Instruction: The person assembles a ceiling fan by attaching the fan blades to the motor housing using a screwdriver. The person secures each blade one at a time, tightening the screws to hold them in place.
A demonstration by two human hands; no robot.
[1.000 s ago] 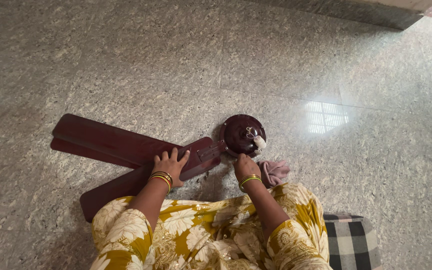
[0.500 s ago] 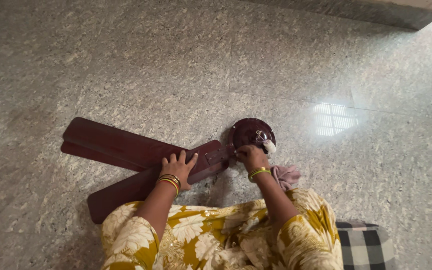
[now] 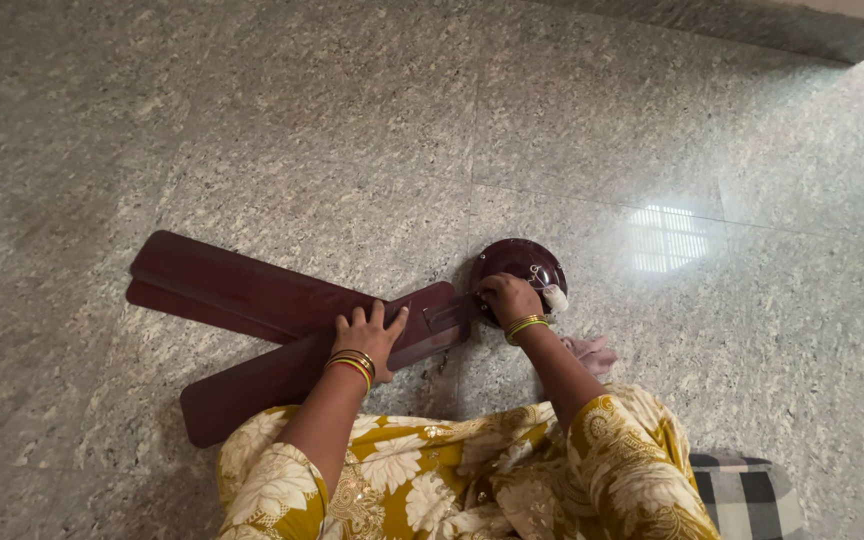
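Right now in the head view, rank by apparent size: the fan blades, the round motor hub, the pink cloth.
1. fan blades, by far the largest.
2. round motor hub, partly hidden under the right hand.
3. pink cloth, mostly hidden, so unsure.

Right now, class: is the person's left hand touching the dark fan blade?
Touching. The head view shows the left hand pressed flat on the fan blade, with no gap visible beneath the palm.

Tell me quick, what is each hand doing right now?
Left hand: open, fingers spread flat on the dark fan blades.
Right hand: fingers curled on the round fan motor hub; grip itself cannot be told.
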